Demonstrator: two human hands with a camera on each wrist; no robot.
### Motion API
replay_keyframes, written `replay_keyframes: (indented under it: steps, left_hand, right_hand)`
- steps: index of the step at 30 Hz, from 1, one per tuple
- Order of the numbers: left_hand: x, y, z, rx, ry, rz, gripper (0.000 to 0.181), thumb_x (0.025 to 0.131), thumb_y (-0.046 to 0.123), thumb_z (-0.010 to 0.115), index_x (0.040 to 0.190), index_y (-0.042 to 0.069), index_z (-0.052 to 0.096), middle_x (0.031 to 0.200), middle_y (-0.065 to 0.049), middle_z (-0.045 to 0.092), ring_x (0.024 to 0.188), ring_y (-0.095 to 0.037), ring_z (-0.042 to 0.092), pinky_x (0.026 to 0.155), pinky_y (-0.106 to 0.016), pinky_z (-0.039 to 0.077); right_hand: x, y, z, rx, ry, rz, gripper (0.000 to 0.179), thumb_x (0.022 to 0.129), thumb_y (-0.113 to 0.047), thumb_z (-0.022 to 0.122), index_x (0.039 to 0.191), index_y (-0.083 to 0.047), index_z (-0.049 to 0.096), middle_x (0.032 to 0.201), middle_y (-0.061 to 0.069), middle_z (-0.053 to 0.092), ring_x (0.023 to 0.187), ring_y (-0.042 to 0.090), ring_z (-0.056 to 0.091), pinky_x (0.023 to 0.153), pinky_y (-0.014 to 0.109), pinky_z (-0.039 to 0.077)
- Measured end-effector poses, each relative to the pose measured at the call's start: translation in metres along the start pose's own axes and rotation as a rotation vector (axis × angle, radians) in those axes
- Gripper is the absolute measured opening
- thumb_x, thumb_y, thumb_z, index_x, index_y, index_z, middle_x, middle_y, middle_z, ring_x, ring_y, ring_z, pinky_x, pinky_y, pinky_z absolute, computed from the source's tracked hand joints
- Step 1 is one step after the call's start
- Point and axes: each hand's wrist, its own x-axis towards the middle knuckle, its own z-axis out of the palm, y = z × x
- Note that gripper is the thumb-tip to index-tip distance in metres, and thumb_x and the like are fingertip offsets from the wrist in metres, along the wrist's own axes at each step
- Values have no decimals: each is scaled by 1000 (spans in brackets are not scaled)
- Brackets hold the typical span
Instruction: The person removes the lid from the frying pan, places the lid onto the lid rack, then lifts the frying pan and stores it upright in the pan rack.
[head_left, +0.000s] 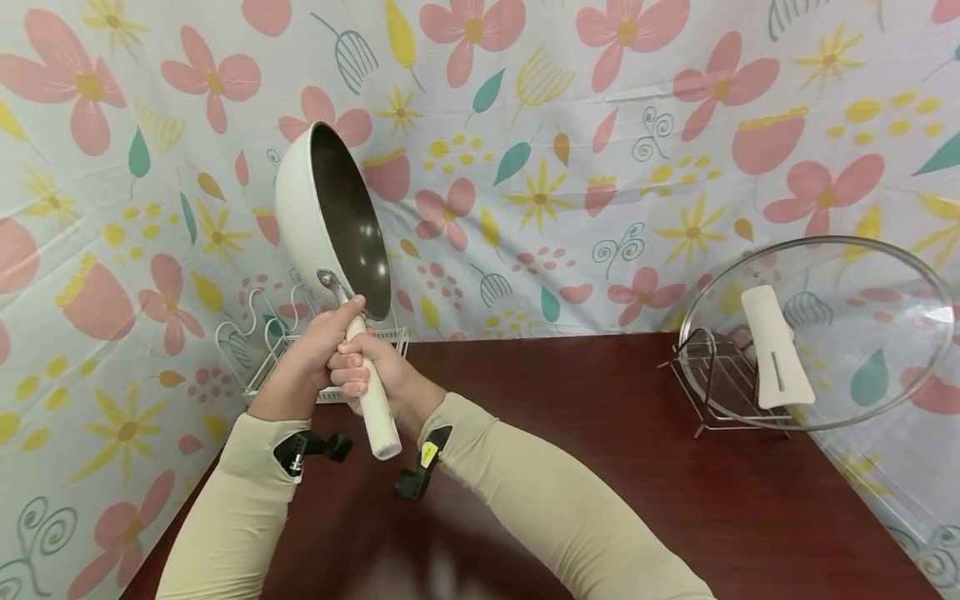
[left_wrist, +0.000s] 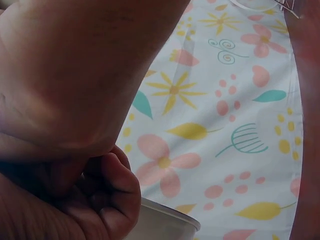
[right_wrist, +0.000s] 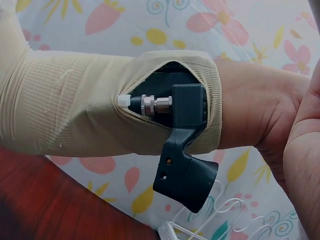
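Note:
A white-sided frying pan (head_left: 349, 221) with a dark inside is held up on its side at the left, its mouth turned toward the right. My right hand (head_left: 390, 371) grips the white handle (head_left: 380, 421), fingers wrapped round it and thumb along the top. Higher up, near the metal joint, my left hand (head_left: 311, 342) also holds the handle, thumb laid over it. The two hands touch each other. In the left wrist view, curled fingers (left_wrist: 117, 195) fill the lower left, with the pan's rim (left_wrist: 172, 215) beside them.
Behind the hands, a white wire rack (head_left: 330, 396) stands on the dark red table (head_left: 562, 417). At the right, a glass lid (head_left: 870, 333) with a white handle (head_left: 776, 350) leans upright in a metal stand (head_left: 712, 408). Flowered sheeting (head_left: 540, 275) hangs around the table.

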Motion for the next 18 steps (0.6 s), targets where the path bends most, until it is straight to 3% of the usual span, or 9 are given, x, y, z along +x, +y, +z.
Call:
replay_keyframes:
  steps: [18]
  left_hand:
    - [1, -2, -15, 46, 22, -13, 45, 105, 43, 47, 72, 16, 61, 67, 7, 63, 61, -6, 57, 62, -21, 49]
  right_hand:
    - [17, 8, -7, -22, -43, 3, 35, 99, -10, 25, 68, -14, 41, 55, -7, 35, 39, 2, 39, 39, 12, 34]
